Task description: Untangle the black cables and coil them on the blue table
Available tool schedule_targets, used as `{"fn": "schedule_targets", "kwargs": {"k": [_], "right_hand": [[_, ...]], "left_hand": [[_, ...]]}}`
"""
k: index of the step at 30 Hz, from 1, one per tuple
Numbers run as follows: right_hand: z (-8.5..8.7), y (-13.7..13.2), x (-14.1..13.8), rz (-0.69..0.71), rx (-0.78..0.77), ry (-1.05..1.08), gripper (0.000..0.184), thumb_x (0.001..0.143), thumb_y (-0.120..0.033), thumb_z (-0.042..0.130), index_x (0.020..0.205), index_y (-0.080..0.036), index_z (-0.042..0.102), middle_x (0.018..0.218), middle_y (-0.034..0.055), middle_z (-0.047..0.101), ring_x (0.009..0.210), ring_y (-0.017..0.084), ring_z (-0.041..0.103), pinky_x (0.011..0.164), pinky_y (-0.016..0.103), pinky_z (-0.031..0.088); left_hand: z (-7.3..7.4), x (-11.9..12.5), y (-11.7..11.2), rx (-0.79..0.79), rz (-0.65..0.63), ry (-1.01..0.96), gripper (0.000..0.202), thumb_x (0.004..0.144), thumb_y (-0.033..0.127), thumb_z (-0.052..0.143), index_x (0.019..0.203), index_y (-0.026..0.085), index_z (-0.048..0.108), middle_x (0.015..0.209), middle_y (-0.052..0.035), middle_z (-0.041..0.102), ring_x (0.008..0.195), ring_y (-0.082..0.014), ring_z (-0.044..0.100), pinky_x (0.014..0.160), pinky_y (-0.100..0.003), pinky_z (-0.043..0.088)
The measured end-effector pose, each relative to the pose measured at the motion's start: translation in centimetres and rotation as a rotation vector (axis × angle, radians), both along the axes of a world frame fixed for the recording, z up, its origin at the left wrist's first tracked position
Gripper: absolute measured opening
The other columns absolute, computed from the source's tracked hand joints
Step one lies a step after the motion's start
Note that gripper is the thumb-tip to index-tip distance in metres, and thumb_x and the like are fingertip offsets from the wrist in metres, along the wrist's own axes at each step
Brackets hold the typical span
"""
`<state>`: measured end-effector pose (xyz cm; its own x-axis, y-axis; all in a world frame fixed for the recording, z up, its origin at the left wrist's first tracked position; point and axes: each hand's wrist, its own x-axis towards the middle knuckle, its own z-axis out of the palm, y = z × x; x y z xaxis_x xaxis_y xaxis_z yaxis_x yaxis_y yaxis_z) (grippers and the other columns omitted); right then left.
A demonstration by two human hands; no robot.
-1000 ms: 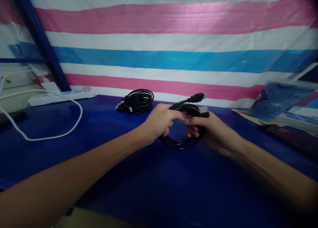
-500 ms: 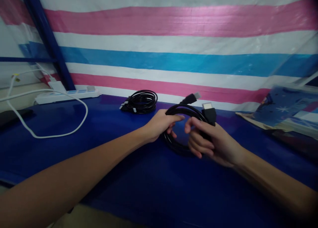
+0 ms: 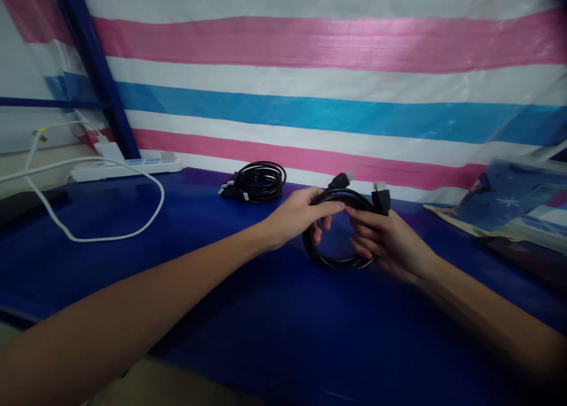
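Between my hands is a coiled black HDMI cable, held up in a ring above the blue table. My left hand is closed round the left side of the coil, its thumb lying along the top. On the right side, my right hand grips the loops with fingers curled. One plug sticks up near the top of the ring, and the other plug stands just above my right hand. Parts of the loops are hidden behind my fingers.
Another bundle of coiled black cables lies at the back of the blue table. A white power strip with a plugged-in charger and a looping white cable is at left. Blue printed packaging lies at right, before a striped sheet.
Both hands have drawn closer together at the top of the coil. My right hand's fingers have closed more on the loops, and its thumb and forefinger now meet my left thumb.
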<state>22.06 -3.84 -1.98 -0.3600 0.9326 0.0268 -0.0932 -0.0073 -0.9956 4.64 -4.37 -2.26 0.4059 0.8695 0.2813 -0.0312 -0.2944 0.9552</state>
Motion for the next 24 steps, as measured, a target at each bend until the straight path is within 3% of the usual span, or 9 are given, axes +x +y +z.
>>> {"fn": "schedule_targets", "kwargs": {"k": [3,5,7,9,11,13,15,19,24], "right_hand": [[-0.1,0.3,0.7,0.029,0.019,-0.005,0.015,0.077,-0.031,0.068,0.078,-0.018,0.059,0.042,-0.013,0.017,0.035,0.003,0.011,0.035,0.02,0.025],[0.0,0.0,0.9,0.091,0.075,-0.043,0.018,0.08,-0.036,0.064,0.085,-0.019,0.061,0.043,-0.0129,0.017,0.035,0.004,0.011,0.036,0.021,0.025],[0.5,-0.3,0.8,0.147,0.193,-0.143,0.023,0.082,-0.042,0.061,0.086,-0.019,0.06,0.043,-0.0113,0.022,0.036,0.005,0.017,0.038,0.022,0.024],[1.3,-0.4,0.0,0.16,0.431,-0.342,0.025,0.083,-0.043,0.058,0.088,-0.019,0.061,0.048,-0.0067,0.038,0.041,0.007,0.033,0.043,0.023,0.028],[2.5,0.4,-1.6,0.158,0.782,-0.622,0.021,0.084,-0.037,0.057,0.094,-0.018,0.063,0.068,0.001,0.059,0.055,0.012,0.05,0.053,0.025,0.035],[3.7,2.2,-4.2,0.198,1.144,-0.895,0.026,0.082,-0.029,0.057,0.105,-0.018,0.063,0.089,0.0071,0.066,0.067,0.018,0.057,0.06,0.028,0.036],[4.5,4.7,-7.4,0.145,1.331,-1.064,0.035,0.083,-0.023,0.051,0.116,-0.015,0.058,0.105,0.0129,0.066,0.079,0.024,0.061,0.064,0.031,0.038],[4.3,9.5,-13.9,0.042,1.39,-1.295,0.051,0.081,-0.012,0.044,0.132,-0.008,0.046,0.12,0.0205,0.061,0.091,0.03,0.062,0.067,0.035,0.042],[2.2,12.6,-17.6,0.243,1.322,-1.256,0.047,0.081,-0.009,0.045,0.127,-0.008,0.051,0.121,0.0209,0.061,0.099,0.031,0.061,0.075,0.038,0.046]], "left_hand": [[0.3,-1.0,0.6,-0.08,-0.189,0.042,0.025,0.083,0.039,0.057,0.09,0.015,0.055,0.062,0.0022,0.054,0.053,-0.0103,0.056,0.058,-0.026,0.045],[0.8,-1.8,0.9,0.05,-0.215,0.212,0.027,0.086,0.04,0.052,0.097,0.016,0.057,0.065,0.0003,0.058,0.062,-0.0133,0.06,0.066,-0.028,0.046],[1.7,-2.7,1.2,0.276,-0.14,0.443,0.027,0.088,0.038,0.05,0.101,0.017,0.059,0.073,-0.0025,0.063,0.072,-0.0153,0.061,0.07,-0.027,0.045],[2.9,-4.0,1.6,0.49,-0.036,0.626,0.022,0.086,0.033,0.051,0.098,0.019,0.062,0.085,-0.0039,0.066,0.078,-0.0164,0.06,0.072,-0.027,0.043],[4.2,-5.9,2.6,0.639,0.027,0.73,0.018,0.082,0.023,0.054,0.094,0.02,0.066,0.097,-0.0041,0.068,0.088,-0.0177,0.06,0.08,-0.027,0.041],[5.4,-8.3,4.4,0.715,0.077,0.796,0.029,0.075,0.013,0.054,0.1,0.02,0.067,0.111,-0.0044,0.066,0.103,-0.0203,0.057,0.09,-0.029,0.038],[6.0,-11.1,6.8,0.744,0.155,0.858,0.042,0.071,0.011,0.054,0.111,0.019,0.065,0.12,-0.004,0.063,0.112,-0.0229,0.053,0.096,-0.033,0.035],[4.4,-15.9,11.9,0.693,0.243,0.922,0.043,0.076,0.014,0.049,0.117,0.018,0.063,0.123,-0.0034,0.064,0.107,-0.021,0.05,0.1,-0.036,0.031],[1.9,-18.4,15.5,0.671,0.209,1.163,0.044,0.074,0.011,0.047,0.113,0.022,0.066,0.126,-0.0043,0.062,0.112,-0.0236,0.051,0.1,-0.039,0.034]]}}
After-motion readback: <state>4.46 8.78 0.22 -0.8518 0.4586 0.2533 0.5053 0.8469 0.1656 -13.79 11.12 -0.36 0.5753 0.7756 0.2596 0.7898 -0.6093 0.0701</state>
